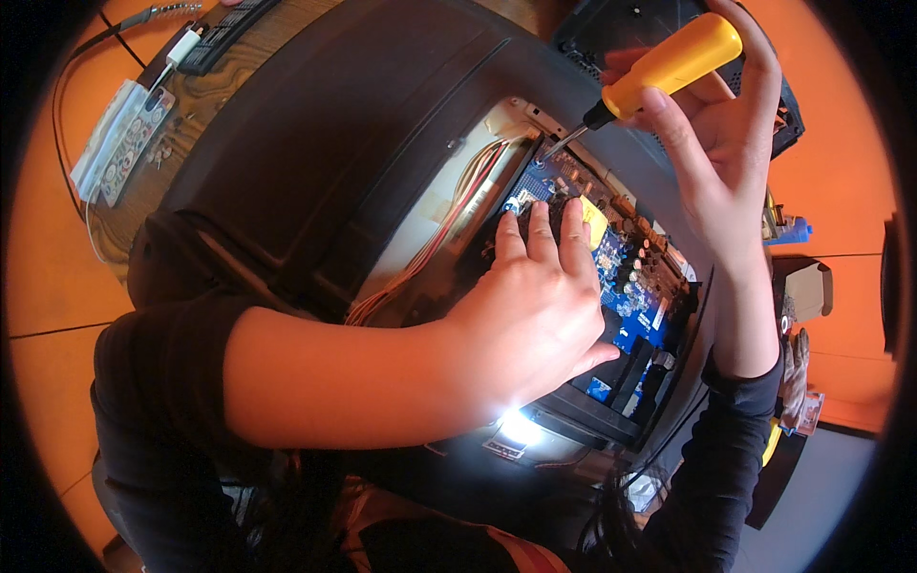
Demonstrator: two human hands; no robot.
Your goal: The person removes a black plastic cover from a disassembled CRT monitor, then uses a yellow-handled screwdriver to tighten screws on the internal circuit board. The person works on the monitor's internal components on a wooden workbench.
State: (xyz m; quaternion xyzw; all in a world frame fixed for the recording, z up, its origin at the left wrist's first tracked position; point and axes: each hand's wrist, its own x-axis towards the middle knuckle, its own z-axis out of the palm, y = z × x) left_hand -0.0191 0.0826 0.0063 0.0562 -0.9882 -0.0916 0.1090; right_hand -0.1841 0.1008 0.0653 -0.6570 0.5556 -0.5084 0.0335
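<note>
My right hand [714,158] is wrapped round the yellow handle of a screwdriver [673,69]. Its metal shaft slants down to the left, and the tip meets the far corner of a blue circuit board [635,325], where a screw head may lie but is too small to make out. Across the middle of the board, my left hand [540,291] lies with its fingers stretched out, fingertips beside a yellow-wrapped component [593,222]. Nothing shows in its grasp, though the palm hides part of the board. The board sits inside a large black plastic housing [382,124].
Red and pale wires [468,196] run along the board's left side. A bright lamp [521,427] shines near my left wrist. At upper left lie a black remote control [227,36] and a phone in a patterned case [138,143]; a black panel [611,33] is at upper right.
</note>
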